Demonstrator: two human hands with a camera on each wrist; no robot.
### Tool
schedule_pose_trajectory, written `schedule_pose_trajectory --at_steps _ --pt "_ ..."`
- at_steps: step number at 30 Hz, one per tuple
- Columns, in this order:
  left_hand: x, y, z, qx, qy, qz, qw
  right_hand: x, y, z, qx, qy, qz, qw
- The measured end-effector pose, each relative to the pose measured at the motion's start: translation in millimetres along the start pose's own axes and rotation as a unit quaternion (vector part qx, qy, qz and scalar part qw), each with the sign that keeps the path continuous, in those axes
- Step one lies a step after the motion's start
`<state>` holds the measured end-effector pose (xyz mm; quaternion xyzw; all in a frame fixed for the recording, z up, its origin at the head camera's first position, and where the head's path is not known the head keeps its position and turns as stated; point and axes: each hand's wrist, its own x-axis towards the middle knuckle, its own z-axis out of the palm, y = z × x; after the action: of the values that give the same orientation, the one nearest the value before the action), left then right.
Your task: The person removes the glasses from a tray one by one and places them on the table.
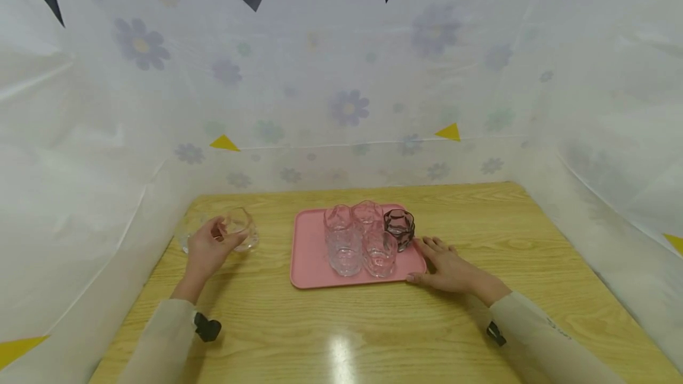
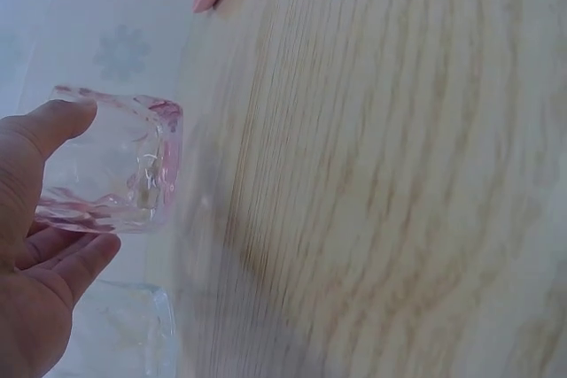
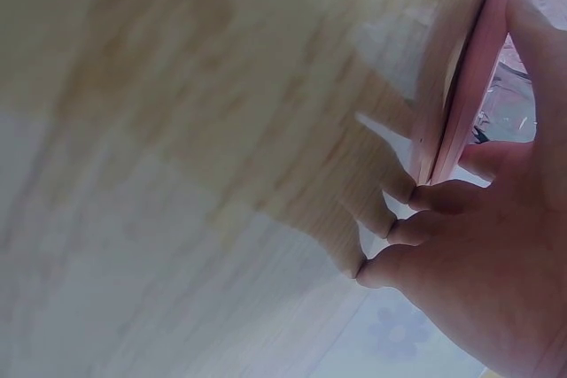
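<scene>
My left hand (image 1: 208, 246) holds a faintly pink clear glass (image 2: 159, 165) at the table's left side, thumb on one side and fingers on the other. Beside that hand stands another clear glass (image 2: 133, 334), partly hidden in the head view. A pink tray (image 1: 308, 259) lies mid-table, bearing several clear and pinkish glasses (image 1: 380, 253) plus a dark purple glass (image 1: 399, 229) at its right end. Along the tray's right edge rests my right hand (image 1: 448, 268), fingers spread; its fingertips touch the table and its thumb is at the tray's near corner.
A wooden table (image 1: 341, 319) fills the space in front of me. White flowered sheeting (image 1: 349, 76) encloses the back and both sides, with dark and yellow triangles on it. The glasses on the tray stand close together.
</scene>
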<state>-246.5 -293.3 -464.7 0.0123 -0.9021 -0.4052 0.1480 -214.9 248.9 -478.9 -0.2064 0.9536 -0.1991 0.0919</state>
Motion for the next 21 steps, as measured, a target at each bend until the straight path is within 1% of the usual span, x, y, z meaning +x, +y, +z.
schedule_pose_trajectory --at_steps 5,12,21 --pt "-1.3 1.1 -3.3 0.026 0.007 -0.009 0.9996 0.4 0.6 1.0 0.0 0.002 -0.001 1.0" --pt "-2.4 -1.7 -4.7 0.067 0.021 -0.006 0.9975 2.6 3.3 2.8 -0.004 0.003 0.002 1.0" --pt "0.4 -7.1 -3.3 0.088 0.04 0.013 0.9952 3.2 5.5 4.2 -0.005 0.005 -0.001 1.0"
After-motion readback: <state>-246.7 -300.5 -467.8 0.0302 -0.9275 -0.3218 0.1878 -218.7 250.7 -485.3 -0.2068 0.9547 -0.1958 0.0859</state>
